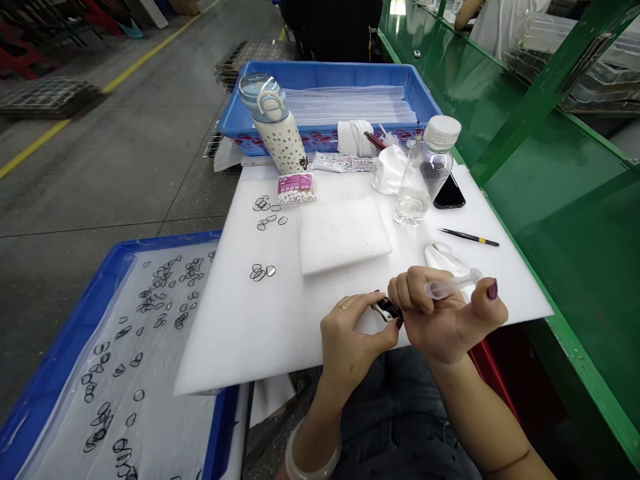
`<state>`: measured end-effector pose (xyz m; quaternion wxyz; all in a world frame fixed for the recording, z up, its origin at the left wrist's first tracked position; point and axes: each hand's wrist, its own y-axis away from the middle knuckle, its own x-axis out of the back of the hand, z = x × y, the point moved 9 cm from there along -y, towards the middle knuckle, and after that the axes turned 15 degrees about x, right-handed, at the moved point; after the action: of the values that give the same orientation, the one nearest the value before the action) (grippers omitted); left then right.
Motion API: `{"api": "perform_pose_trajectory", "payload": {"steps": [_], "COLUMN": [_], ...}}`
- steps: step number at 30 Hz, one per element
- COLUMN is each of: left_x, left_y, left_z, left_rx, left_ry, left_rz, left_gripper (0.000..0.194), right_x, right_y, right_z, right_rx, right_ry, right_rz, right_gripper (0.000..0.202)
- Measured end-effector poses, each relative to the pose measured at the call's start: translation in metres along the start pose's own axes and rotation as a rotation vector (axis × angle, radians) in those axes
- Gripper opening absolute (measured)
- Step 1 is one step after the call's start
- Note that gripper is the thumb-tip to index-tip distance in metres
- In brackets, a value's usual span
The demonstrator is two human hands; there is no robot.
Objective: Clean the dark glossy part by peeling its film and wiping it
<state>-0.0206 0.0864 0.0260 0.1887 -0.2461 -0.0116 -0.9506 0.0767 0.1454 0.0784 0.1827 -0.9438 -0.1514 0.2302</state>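
White foam sheet (280, 320) over the bench, green shelving to my right, blue tray (65, 347) of loose rings at my left.

Left hand (350, 340): thumb and forefinger pinched on a small black part (387, 309), held just above the foam's near edge. Other fingers curled under.

Right hand (445, 313): fingers closed around a clear plastic dropper (450, 285), thumb sticking out free. Knuckles touch the black part. I cannot tell where the dropper's tip sits; my fingers hide it.

Nearby: clear bottle (423, 177) with white cap, tweezers (467, 237), pack of cotton swabs (297, 188), a few rings (261, 272) on the foam, thicker foam pad (343, 233) in the middle.

Judgement for doing this well: keep both wrists braced together so the part does not wander, hold it by its edges only, squeeze the dropper gently, and keep the work over the foam in case it slips.
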Motion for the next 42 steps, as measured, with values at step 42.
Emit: {"api": "perform_pose_trajectory", "payload": {"steps": [42], "left_x": [-0.004], "left_y": [0.006], "left_z": [0.042], "left_rx": [-0.06], "left_ry": [0.386], "left_rz": [-0.185], "left_gripper": [0.018], "right_x": [0.053], "right_y": [0.034], "right_z": [-0.002], "right_rx": [-0.253], "right_ry": [0.674], "right_rz": [-0.508], "right_gripper": [0.031]}}
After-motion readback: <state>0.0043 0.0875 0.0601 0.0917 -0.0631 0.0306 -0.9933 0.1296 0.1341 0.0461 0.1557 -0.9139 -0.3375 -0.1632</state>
